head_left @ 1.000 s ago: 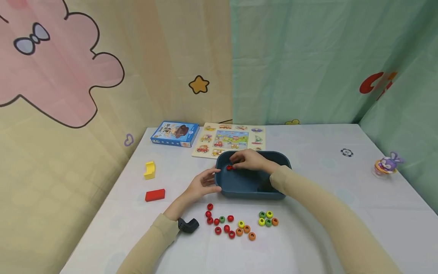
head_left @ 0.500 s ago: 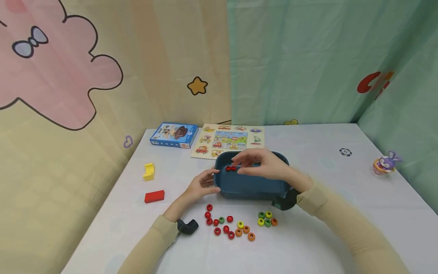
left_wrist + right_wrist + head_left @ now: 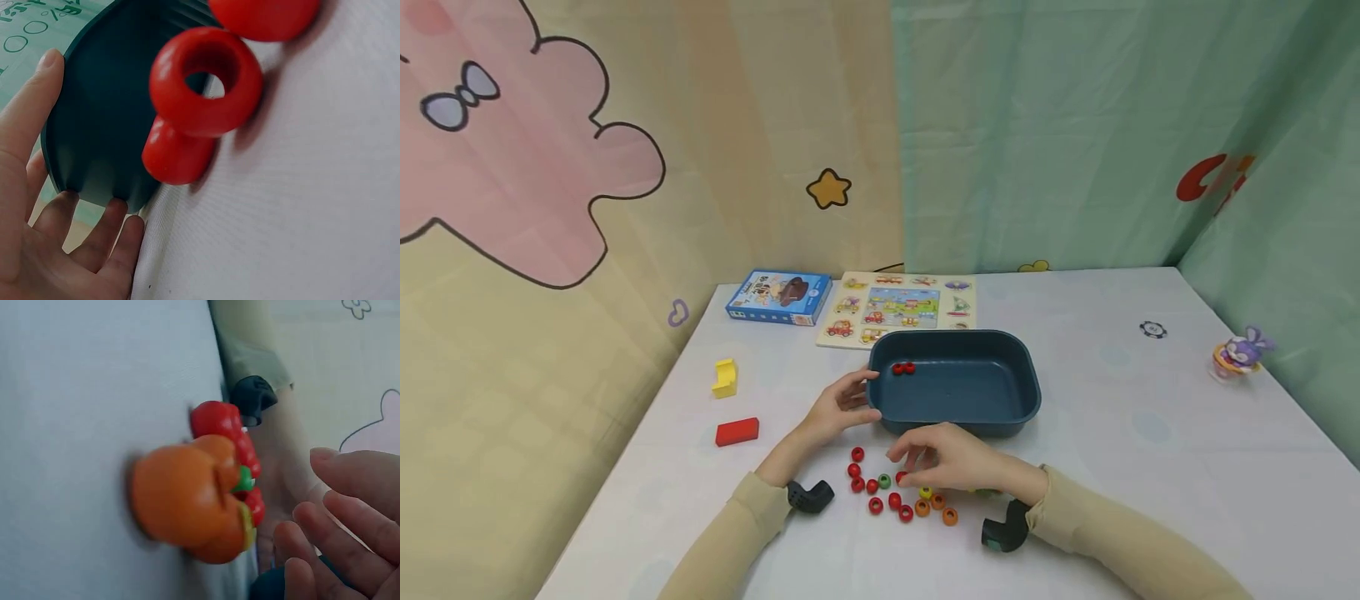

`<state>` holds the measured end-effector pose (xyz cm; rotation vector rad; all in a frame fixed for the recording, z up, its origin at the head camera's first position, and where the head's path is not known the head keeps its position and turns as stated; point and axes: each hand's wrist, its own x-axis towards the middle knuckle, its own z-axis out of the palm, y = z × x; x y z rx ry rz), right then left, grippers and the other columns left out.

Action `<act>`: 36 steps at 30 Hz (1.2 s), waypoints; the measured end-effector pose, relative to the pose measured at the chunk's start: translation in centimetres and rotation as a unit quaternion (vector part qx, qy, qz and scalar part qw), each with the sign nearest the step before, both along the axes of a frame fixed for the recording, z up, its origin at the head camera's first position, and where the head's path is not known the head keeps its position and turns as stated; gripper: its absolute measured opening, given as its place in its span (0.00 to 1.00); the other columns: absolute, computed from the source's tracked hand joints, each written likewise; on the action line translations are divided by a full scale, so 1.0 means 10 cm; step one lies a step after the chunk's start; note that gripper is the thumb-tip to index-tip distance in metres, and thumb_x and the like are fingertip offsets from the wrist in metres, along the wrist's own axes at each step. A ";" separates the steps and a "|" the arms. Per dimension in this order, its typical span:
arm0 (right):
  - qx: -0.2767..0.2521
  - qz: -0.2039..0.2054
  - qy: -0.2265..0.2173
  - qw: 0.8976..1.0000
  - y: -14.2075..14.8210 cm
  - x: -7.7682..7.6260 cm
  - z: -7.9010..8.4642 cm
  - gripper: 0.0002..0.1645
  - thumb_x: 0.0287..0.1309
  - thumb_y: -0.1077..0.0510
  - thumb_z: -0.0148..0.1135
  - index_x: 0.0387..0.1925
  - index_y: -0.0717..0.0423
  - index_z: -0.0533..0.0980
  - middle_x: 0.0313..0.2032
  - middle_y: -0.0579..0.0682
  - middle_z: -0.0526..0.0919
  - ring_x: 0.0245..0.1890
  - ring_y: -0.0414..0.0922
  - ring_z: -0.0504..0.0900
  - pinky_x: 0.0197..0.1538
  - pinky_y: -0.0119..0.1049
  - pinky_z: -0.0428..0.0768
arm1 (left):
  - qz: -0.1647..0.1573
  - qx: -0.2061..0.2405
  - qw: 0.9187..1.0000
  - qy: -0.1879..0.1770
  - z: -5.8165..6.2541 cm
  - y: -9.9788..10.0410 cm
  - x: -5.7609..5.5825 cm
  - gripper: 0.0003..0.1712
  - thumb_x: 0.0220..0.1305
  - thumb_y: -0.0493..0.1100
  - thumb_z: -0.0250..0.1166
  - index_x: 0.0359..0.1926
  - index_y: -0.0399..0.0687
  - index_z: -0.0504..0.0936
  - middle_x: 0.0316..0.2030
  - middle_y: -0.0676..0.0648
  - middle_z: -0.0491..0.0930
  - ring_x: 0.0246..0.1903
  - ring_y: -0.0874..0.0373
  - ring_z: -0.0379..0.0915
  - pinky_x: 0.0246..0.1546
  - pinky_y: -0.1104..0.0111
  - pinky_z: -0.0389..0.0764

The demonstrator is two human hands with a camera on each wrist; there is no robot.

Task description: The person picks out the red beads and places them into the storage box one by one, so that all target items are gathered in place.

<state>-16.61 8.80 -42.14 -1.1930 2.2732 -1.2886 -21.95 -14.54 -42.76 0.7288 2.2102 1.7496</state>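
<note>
My left hand [image 3: 833, 412] rests against the left end of a dark blue plastic bin [image 3: 958, 396], fingertips on its wall and thumb by the rim. Two red beads [image 3: 903, 368] lie inside the bin, near its left side. My right hand [image 3: 951, 458] hovers over loose beads in front of the bin, fingers apart and slightly bent, holding nothing. Several red beads [image 3: 857, 484], a green bead [image 3: 884, 481] and orange beads [image 3: 950, 517] lie below the hands. Close in the left wrist view is a holed red bead [image 3: 165, 87]; the right wrist view shows an orange bead [image 3: 175, 494].
Behind the bin lies a wooden picture puzzle [image 3: 835, 333], with a blue box [image 3: 778, 297] to its left. A yellow block [image 3: 725, 379] and a red block [image 3: 737, 432] sit at left. A purple rabbit toy [image 3: 1240, 354] stands by the right edge.
My right hand has released a red bead beside another in the bin, lifted out and come forward over the loose beads. The left hand stays at the bin.
</note>
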 end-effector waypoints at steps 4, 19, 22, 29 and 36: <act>0.031 -0.015 -0.008 0.999 -0.02 -0.05 -0.15 0.19 0.48 0.49 0.65 0.44 0.50 0.76 0.37 0.42 0.80 0.30 0.34 0.75 0.32 0.28 0.77 | -0.003 0.007 1.000 0.005 -0.03 -0.01 -0.02 0.34 0.53 0.38 0.65 0.60 0.37 0.62 0.63 0.38 0.55 0.57 0.40 0.59 0.56 0.51 0.62; 0.042 -0.051 -0.004 0.998 -0.04 -0.06 -0.25 0.13 0.45 0.53 0.68 0.36 0.48 0.79 0.28 0.37 0.79 0.27 0.33 0.75 0.29 0.27 0.76 | 0.019 -0.003 1.000 0.010 -0.28 -0.04 -0.17 0.36 0.49 0.46 0.68 0.60 0.47 0.65 0.62 0.48 0.59 0.56 0.49 0.64 0.54 0.60 0.68; 0.037 -0.056 -0.015 0.998 -0.04 -0.05 -0.23 0.14 0.44 0.55 0.69 0.36 0.49 0.79 0.29 0.38 0.79 0.29 0.35 0.76 0.31 0.27 0.77 | 0.017 -0.001 1.000 0.005 -0.27 -0.04 -0.16 0.36 0.50 0.45 0.68 0.60 0.46 0.65 0.62 0.49 0.60 0.56 0.50 0.64 0.54 0.60 0.67; 0.008 -0.048 -0.044 0.998 -0.02 -0.02 -0.16 0.15 0.45 0.58 0.68 0.38 0.51 0.78 0.33 0.39 0.80 0.33 0.37 0.78 0.34 0.29 0.78 | 0.000 0.006 1.000 -0.001 -0.04 0.00 -0.04 0.36 0.52 0.39 0.66 0.60 0.37 0.62 0.63 0.40 0.56 0.57 0.42 0.60 0.56 0.53 0.63; -0.058 -0.037 0.024 0.997 0.08 0.03 0.37 0.14 0.45 0.64 0.67 0.38 0.51 0.77 0.35 0.45 0.79 0.31 0.43 0.74 0.29 0.33 0.77 | 0.004 0.000 1.000 -0.005 -0.02 -0.01 -0.01 0.36 0.52 0.41 0.66 0.61 0.39 0.62 0.64 0.40 0.55 0.57 0.42 0.60 0.56 0.53 0.63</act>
